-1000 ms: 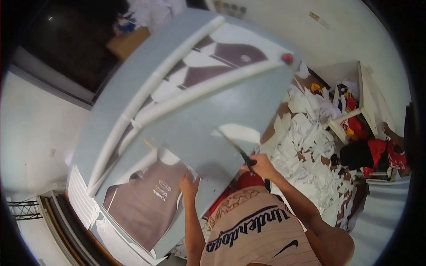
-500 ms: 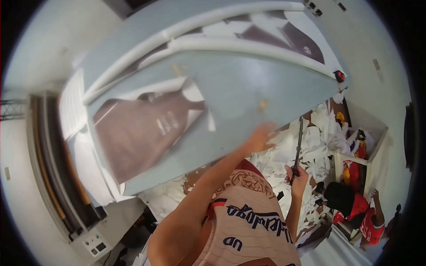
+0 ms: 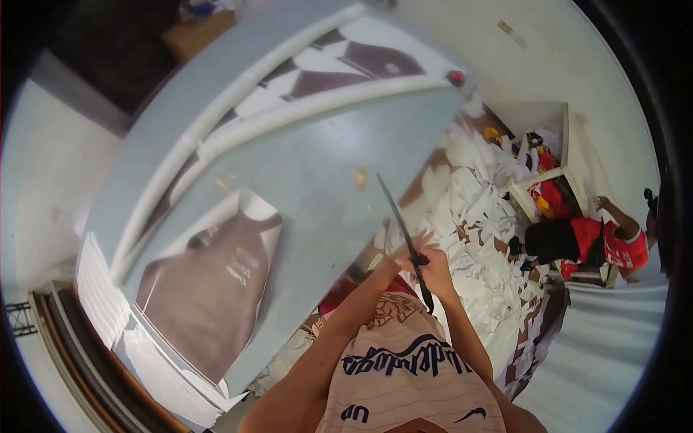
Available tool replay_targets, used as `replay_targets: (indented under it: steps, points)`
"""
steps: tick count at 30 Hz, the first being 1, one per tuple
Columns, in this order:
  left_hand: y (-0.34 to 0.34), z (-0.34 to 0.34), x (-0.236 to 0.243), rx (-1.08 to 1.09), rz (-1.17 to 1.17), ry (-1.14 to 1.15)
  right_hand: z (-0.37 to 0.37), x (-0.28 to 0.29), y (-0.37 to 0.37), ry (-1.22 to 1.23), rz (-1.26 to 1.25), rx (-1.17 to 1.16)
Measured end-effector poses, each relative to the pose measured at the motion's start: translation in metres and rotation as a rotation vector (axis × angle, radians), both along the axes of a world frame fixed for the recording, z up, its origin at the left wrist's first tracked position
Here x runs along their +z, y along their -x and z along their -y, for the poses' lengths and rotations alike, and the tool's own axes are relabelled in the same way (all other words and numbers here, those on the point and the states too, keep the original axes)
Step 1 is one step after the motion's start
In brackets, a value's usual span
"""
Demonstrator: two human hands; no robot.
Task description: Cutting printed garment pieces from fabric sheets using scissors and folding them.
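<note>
Long dark scissors are in my right hand, their blade angled up-left above the pale blue-grey table near its edge. My left hand is just behind my right, fingers spread and partly hidden by it; whether the two touch I cannot tell. At the table's lower left lies a brown printed garment-shaped piece on white backing. Farther up, long white rolls run beside a strip of brown-and-white printed pieces.
Heaped white scraps cover the floor at right. Beyond are an open bin with coloured fabric and another person in red and black. Long rollers stand at lower left, and a small red object sits at the table's far corner.
My left hand has moved from the brown piece rightward to beside my right hand. The white scrap formerly under the scissors is no longer seen there. The view has swung and back.
</note>
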State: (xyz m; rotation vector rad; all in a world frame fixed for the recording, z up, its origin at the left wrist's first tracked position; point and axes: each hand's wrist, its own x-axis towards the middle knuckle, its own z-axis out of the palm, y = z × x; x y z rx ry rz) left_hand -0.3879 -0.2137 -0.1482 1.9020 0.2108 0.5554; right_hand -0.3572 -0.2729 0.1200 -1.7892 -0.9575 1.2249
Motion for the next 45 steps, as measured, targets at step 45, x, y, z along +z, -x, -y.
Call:
replay_targets:
  steps: [45]
  points:
    - [0.450,-0.005,0.030,1.500,-0.464,-0.219,-0.148,-0.229,0.396,0.241,0.512,-0.138]
